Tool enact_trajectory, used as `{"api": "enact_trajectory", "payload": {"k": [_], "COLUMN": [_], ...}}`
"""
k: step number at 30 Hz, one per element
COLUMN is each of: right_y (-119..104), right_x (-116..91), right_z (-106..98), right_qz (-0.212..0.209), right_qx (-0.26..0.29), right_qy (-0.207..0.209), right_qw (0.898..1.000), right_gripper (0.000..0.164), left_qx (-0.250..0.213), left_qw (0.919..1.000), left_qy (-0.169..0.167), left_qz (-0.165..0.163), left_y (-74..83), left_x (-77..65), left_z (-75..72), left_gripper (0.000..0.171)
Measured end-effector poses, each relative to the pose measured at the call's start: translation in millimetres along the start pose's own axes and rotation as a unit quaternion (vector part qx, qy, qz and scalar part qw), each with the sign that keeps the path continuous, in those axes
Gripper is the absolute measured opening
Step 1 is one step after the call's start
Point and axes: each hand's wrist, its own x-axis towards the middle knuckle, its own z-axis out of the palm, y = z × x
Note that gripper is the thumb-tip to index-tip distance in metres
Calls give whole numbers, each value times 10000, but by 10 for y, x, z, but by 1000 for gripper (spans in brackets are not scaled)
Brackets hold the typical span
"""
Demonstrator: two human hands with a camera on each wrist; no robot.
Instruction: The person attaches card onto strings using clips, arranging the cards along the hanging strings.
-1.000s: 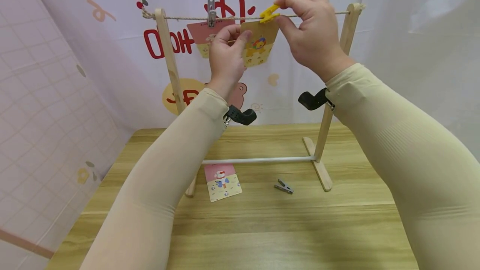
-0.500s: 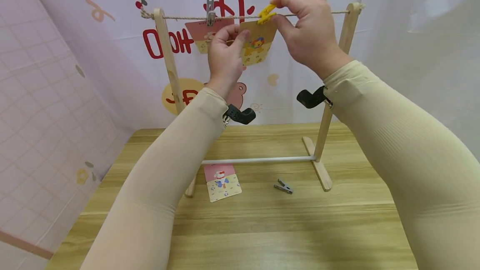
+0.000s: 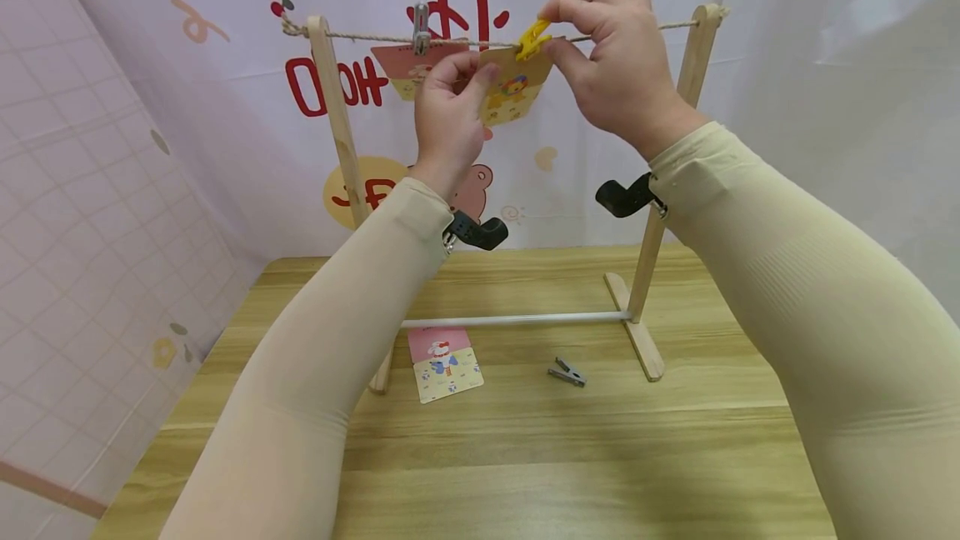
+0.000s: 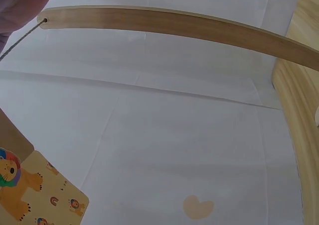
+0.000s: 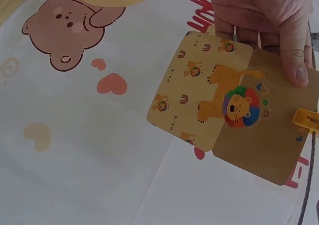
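Note:
A brown-and-cream lion card [image 3: 517,98] is up at the rope [image 3: 363,37], pinched at its left edge between the thumb and fingers of my left hand [image 3: 453,123]. My right hand [image 3: 618,61] pinches the handles of a yellow clothespin [image 3: 534,40] at the card's top edge. Seen from the right wrist, the clothespin [image 5: 304,119] sits over the card's edge and the rope. Left of it, a grey clothespin [image 3: 422,27] holds a pink-and-yellow card [image 3: 405,61] on the rope, partly hidden by my left hand. The left wrist view catches only the lion card's corner [image 4: 55,190].
Wooden posts [image 3: 697,65] carry the rope, and a white bar [image 3: 525,320] joins them low down. On the table [image 3: 570,473] lie another pink-and-yellow card [image 3: 446,365] and a grey clothespin [image 3: 568,373]. A printed white cloth [image 3: 570,207] hangs behind.
The yellow clothespin has come down a little and tilted more upright over the card's top edge. The rope now dips at that spot. My left hand keeps its hold on the card.

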Motion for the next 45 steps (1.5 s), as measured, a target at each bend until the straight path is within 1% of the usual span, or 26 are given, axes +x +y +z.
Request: {"api": "enact_trajectory", "payload": {"k": [3, 9, 19, 22, 33, 45], "right_y": [-5, -7, 22, 24, -18, -36], "right_x": [5, -11, -94, -101, -73, -58], "right_z": [-1, 9, 47, 50, 65, 83], "right_qz": [19, 46, -33, -42, -2, 208], "right_qx": [-13, 27, 82, 79, 128, 36], "right_qy": [-30, -98, -89, -57, -117, -335], "right_qw": [10000, 9999, 9999, 9999, 9998, 9992], "right_gripper": [24, 22, 22, 23, 23, 27], "left_qx": [-59, 39, 128, 126, 100, 46], "left_qw": [10000, 9999, 9991, 9989, 9986, 9990], "left_qy": [-47, -125, -247, -274, -321, -292], "left_qz": [10, 30, 314, 350, 406, 328], "left_y": [-1, -8, -46, -51, -48, -60], "left_x": [-1, -25, -63, -72, -84, -80], "left_z": [-2, -28, -45, -41, -58, -59], "left_gripper": [21, 23, 23, 23, 23, 24]}}
